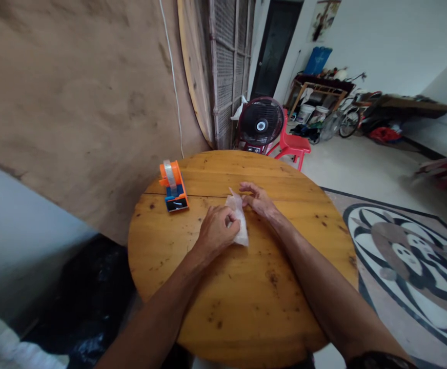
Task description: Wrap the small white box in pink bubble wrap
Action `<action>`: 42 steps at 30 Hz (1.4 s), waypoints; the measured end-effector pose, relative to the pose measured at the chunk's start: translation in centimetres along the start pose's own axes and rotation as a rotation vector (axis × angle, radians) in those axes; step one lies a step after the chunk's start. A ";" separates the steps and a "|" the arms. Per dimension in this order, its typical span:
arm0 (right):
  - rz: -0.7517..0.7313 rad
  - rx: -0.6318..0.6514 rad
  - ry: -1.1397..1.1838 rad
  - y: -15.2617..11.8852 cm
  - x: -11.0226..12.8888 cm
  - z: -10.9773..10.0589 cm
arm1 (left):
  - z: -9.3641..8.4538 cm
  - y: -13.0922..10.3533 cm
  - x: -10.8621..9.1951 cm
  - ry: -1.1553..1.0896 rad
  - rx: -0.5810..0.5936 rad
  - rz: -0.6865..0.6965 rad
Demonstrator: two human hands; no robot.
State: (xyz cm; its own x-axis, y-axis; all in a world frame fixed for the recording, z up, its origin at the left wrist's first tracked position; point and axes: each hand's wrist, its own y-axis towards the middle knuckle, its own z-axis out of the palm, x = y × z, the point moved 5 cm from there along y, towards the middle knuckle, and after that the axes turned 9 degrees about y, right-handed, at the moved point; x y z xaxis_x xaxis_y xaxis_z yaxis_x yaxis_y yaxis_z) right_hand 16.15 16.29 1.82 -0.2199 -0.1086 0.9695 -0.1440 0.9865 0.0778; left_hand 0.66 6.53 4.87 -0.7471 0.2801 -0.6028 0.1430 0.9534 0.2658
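Note:
A small piece of whitish, see-through plastic wrap [241,237], folded into a narrow packet, lies on the round wooden table [254,302]. My left hand [219,228] is on its left side, thumb and forefinger curled together over the wrap. At the packet's upper right edge is my right hand [261,201], its fingers apart and the thumb side touching or very close to the wrap. A thin corner of the wrap sticks up between the hands. Whether anything is inside the packet, I cannot tell.
An orange and blue tape dispenser [175,187] with a roll of clear tape stands at the table's far left. Beyond the table are a fan [261,123] and a red plastic chair [295,142]. A wooden board [73,92] leans along the left.

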 end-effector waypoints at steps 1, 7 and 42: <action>-0.002 -0.019 -0.002 0.0 0.0 -0.1 | 0.0 0.0 0.0 -0.001 0.002 0.007; 0.016 -0.014 0.089 -0.1 -0.1 -0.4 | 0.2 0.1 0.0 -0.026 0.002 0.056; -0.108 -0.055 0.465 -0.2 1.3 -1.6 | 0.8 0.3 -0.9 -0.110 0.058 0.211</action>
State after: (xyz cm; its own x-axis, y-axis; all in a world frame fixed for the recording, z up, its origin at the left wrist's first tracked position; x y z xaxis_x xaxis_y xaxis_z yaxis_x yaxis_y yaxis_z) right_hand 17.45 16.20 3.43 0.2506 -0.1567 0.9553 -0.0887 0.9789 0.1839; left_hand 1.91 6.70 4.89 -0.6223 0.4810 -0.6176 0.3275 0.8765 0.3527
